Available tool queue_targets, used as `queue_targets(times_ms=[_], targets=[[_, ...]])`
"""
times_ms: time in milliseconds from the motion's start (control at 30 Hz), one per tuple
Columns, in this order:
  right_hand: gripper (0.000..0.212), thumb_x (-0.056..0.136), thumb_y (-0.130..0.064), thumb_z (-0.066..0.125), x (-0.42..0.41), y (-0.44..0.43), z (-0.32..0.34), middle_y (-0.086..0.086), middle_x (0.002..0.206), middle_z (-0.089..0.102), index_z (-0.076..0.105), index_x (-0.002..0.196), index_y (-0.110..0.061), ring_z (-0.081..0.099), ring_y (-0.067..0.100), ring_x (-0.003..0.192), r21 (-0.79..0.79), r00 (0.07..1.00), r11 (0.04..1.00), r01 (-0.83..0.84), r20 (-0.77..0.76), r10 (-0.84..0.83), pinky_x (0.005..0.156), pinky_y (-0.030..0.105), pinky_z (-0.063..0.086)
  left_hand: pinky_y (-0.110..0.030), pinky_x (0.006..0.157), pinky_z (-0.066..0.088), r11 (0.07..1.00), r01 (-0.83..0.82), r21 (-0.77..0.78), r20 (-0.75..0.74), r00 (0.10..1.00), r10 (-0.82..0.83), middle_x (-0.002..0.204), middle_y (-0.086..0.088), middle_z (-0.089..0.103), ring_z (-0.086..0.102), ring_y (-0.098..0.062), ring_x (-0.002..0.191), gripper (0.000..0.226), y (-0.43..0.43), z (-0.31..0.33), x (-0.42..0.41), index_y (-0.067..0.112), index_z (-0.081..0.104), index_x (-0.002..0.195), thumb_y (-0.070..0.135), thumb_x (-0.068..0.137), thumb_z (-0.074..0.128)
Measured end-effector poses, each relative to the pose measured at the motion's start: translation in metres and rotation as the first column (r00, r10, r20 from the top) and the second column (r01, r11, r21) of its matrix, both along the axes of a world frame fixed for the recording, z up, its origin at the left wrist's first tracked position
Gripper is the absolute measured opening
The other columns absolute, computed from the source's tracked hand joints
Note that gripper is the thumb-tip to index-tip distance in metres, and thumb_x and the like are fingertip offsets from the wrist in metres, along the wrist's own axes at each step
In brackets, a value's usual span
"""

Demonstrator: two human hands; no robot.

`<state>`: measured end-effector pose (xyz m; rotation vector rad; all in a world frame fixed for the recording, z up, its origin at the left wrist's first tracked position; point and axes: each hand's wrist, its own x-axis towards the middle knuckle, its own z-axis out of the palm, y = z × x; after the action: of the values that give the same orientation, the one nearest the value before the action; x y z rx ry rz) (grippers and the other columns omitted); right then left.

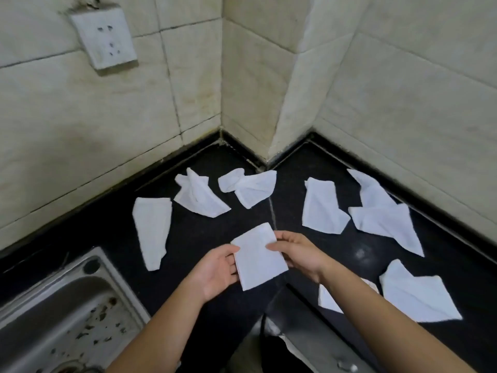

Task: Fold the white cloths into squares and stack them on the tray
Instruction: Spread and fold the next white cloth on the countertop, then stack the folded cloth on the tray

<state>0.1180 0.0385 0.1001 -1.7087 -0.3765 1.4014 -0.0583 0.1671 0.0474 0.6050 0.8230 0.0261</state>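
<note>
Fingers of the left hand point(219, 270) pinch the near-left edge of the folded cloth point(258, 261), while the right hand point(298, 251) pinches its far-right edge, holding it just above the black counter point(204, 224). To square it well, match corners before pressing the crease. Unfolded cloths point(200, 195) lie scattered far, left and right. No tray is clearly visible; the sink point(67, 305) sits near-left.
</note>
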Motion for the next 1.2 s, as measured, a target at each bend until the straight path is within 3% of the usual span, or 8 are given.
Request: queue_targets(times_ms=[233,400,567,733,833,900,1000,1200], targets=[[0.019,0.096,-0.013,0.061,0.010,-0.113,0.017,0.007,0.110,0.076,0.076,0.109,-0.015,0.072,0.018,0.098,0.019,0.949,0.949,0.314,-0.038,-0.314,0.083,0.030,0.056,-0.052,0.106,0.045,0.956,0.264,0.127,0.077,0.958,-0.275,0.127,-0.017,0.066,0.061,-0.034,0.120,0.042,-0.060,0.028,0.061,0.008,0.062,0.128,-0.003,0.088,0.053],[0.023,0.098,-0.016,0.060,0.017,-0.200,0.045,0.009,0.116,0.074,0.072,0.117,-0.013,0.072,0.022,0.103,0.104,0.883,0.877,0.470,-0.057,-0.466,0.084,0.031,0.056,-0.054,0.105,0.045,0.894,0.396,0.210,0.156,0.889,-0.430,0.125,-0.018,0.067,0.061,-0.035,0.120,0.042,-0.121,0.077,0.105,0.007,0.062,0.127,-0.009,0.089,0.053],[0.026,0.098,-0.015,0.061,0.014,-0.329,0.074,0.011,0.119,0.073,0.070,0.122,-0.017,0.069,0.026,0.102,0.236,0.774,0.748,0.621,-0.036,-0.632,0.095,0.043,0.052,-0.056,0.109,0.041,0.790,0.508,0.343,0.156,0.799,-0.581,0.126,-0.018,0.066,0.060,-0.038,0.121,0.051,-0.233,0.115,0.150,0.010,0.059,0.132,-0.007,0.085,0.062],[0.026,0.099,-0.015,0.059,-0.014,-0.518,0.097,0.009,0.116,0.074,0.067,0.124,-0.017,0.072,0.023,0.099,0.319,0.598,0.562,0.763,-0.018,-0.802,0.077,0.031,0.057,-0.049,0.098,0.052,0.683,0.603,0.413,0.164,0.688,-0.707,0.117,-0.015,0.071,0.066,-0.033,0.110,0.049,-0.423,0.142,0.173,0.012,0.060,0.131,-0.006,0.086,0.063],[0.026,0.099,-0.015,0.059,-0.035,-0.631,0.106,0.008,0.117,0.074,0.067,0.124,-0.017,0.071,0.026,0.106,0.369,0.475,0.444,0.816,0.007,-0.880,0.090,0.038,0.058,-0.043,0.083,0.058,0.578,0.688,0.439,0.159,0.574,-0.804,0.117,-0.014,0.071,0.069,-0.029,0.105,0.043,-0.540,0.151,0.182,0.012,0.063,0.128,-0.003,0.088,0.062],[0.026,0.099,-0.016,0.059,-0.049,-0.694,0.112,0.007,0.116,0.074,0.069,0.123,-0.018,0.070,0.026,0.110,0.378,0.383,0.361,0.853,0.017,-0.924,0.096,0.040,0.056,-0.043,0.083,0.057,0.504,0.732,0.458,0.156,0.492,-0.857,0.122,-0.014,0.069,0.068,-0.030,0.109,0.043,-0.608,0.157,0.185,0.012,0.062,0.130,-0.001,0.089,0.062],[0.025,0.099,-0.015,0.059,-0.073,-0.790,0.120,0.006,0.115,0.075,0.071,0.121,-0.019,0.071,0.023,0.106,0.394,0.235,0.216,0.893,0.000,-0.972,0.093,0.038,0.056,-0.043,0.085,0.056,0.437,0.779,0.449,0.148,0.418,-0.896,0.120,-0.012,0.071,0.069,-0.029,0.109,0.044,-0.712,0.167,0.187,0.011,0.061,0.130,-0.001,0.088,0.064],[0.028,0.100,-0.017,0.060,-0.090,-0.917,0.115,0.005,0.117,0.074,0.067,0.126,-0.018,0.071,0.022,0.109,0.398,0.082,0.064,0.915,-0.028,-0.996,0.095,0.040,0.054,-0.040,0.082,0.058,0.324,0.814,0.482,0.132,0.298,-0.945,0.117,-0.013,0.072,0.069,-0.031,0.107,0.048,-0.851,0.174,0.196,0.011,0.059,0.131,-0.001,0.086,0.067]])
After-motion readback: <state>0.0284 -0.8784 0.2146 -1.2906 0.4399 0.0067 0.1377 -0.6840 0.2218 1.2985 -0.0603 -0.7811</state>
